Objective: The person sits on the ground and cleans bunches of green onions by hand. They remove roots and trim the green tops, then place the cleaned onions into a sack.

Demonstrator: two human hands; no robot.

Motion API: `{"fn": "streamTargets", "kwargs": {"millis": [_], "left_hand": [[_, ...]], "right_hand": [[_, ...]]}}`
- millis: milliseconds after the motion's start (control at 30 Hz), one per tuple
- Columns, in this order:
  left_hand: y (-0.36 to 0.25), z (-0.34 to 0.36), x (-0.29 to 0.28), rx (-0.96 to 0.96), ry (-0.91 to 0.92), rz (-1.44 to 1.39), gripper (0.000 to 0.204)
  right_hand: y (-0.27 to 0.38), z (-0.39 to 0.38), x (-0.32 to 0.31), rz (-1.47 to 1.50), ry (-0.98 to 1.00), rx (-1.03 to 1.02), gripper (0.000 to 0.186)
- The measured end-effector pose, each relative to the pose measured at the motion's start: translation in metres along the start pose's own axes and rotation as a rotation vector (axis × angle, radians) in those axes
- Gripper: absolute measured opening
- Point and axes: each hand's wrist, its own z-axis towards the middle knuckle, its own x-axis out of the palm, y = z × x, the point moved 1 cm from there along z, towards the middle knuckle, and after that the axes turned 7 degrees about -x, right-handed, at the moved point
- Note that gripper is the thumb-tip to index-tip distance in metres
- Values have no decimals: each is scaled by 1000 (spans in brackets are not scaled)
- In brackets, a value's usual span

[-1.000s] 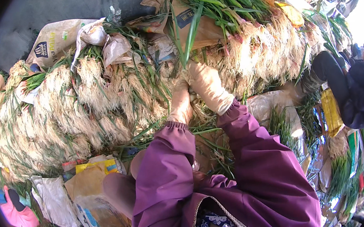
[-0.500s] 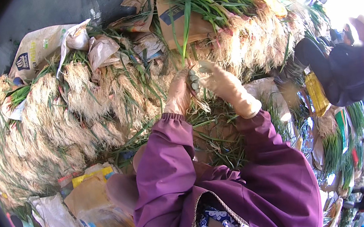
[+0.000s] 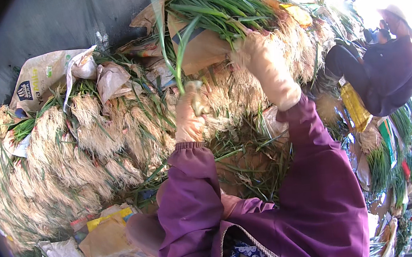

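My left hand [image 3: 189, 114], in a pale glove, is closed around the lower end of a green onion [image 3: 180, 80]. Its long green leaves point up and away from me. To the right, my gloved right hand [image 3: 266, 68] reaches to the near edge of a heap of green onions [image 3: 225, 7]. Motion blurs its fingers, and whether they grip anything is not clear. Pale roots [image 3: 298, 49] of the heaped onions hang toward me beside that hand.
A long bank of bundled onions with bushy roots [image 3: 52, 161] stretches along the left. Printed sacks [image 3: 52, 75] lie over it, by a dark sheet wall [image 3: 72, 22]. Loose leaves litter the ground [image 3: 243, 167]. Another person [image 3: 388, 77] sits at the right.
My hands were close together at the onion; now they are apart. The left moved left and slightly nearer with the onion, while the right went up and right to the heap.
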Motion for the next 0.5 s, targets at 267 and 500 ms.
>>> {"fn": "streamTargets", "kwargs": {"millis": [267,500], "left_hand": [[20,9,32,21,91,205,49],[29,24,14,-137,11,465,28]], "right_hand": [[3,44,0,-236,-43,132,20],[76,-35,-10,238,251,224,26]]}}
